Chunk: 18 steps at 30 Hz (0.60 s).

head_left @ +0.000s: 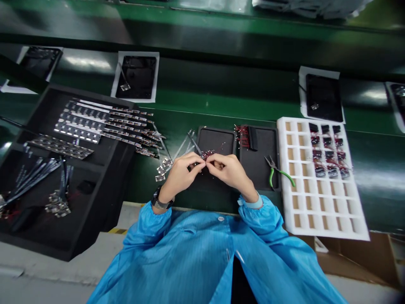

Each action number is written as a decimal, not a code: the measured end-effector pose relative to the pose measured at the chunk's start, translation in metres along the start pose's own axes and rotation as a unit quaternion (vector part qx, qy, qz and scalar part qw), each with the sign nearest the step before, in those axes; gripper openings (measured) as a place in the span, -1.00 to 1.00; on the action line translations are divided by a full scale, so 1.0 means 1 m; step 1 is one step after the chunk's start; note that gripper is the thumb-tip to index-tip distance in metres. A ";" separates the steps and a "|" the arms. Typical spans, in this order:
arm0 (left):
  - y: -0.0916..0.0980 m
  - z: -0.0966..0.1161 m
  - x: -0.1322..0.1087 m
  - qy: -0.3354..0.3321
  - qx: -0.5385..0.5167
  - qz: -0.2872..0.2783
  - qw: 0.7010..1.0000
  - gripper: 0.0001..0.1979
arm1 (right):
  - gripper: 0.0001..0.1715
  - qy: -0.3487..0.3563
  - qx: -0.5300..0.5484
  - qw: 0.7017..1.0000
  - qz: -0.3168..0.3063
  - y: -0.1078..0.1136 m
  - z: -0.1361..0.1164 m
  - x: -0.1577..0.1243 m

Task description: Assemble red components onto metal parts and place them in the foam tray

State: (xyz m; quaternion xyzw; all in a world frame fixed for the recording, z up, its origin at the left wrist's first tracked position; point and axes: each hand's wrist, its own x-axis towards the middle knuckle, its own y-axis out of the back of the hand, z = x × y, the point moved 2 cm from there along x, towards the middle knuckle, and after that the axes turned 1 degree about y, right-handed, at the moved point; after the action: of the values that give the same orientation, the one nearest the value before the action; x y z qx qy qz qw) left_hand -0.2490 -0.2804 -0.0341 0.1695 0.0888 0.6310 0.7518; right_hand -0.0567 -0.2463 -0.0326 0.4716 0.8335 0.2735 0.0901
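My left hand (185, 171) and my right hand (229, 169) meet fingertip to fingertip over a shallow black tray (217, 136). A dark flat ribbon cable (195, 144) sticks out up and left from the pinched fingers of my left hand. My right hand is closed in a pinch too; what lies between its fingertips is too small to make out. Just beyond the fingertips is a cluster of thin red wires (209, 153) with pale ends. Left of my left hand lie several ribbon cables with small circuit boards (160, 169) at their ends.
A second black tray (264, 141) holds red wires (243, 136), a black block (252, 138) and green-handled pliers (272, 171). Rightward, a white divided tray (325, 228) carries black wired parts. Leftward, a black bin (95, 190) holds circuit strips. Tablet-like panels (137, 76) lie behind.
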 end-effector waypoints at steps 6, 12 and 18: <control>-0.002 -0.010 0.000 0.121 -0.199 0.053 0.971 -0.72 | -0.77 -0.056 0.107 0.993 0.011 0.001 0.009 0.001; -0.001 -0.011 0.005 0.123 -0.205 0.028 0.970 -0.79 | -0.73 -0.085 0.182 0.980 -0.001 -0.002 0.016 0.002; -0.002 -0.012 0.005 0.126 -0.199 0.027 0.971 -0.80 | -0.80 -0.046 0.164 0.985 -0.016 -0.001 0.014 0.003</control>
State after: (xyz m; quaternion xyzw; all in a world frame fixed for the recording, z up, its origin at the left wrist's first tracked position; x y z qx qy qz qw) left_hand -0.2506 -0.2738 -0.0457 -0.0620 0.0513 0.6727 0.7355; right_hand -0.0534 -0.2390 -0.0449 0.4785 0.8696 0.1091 0.0545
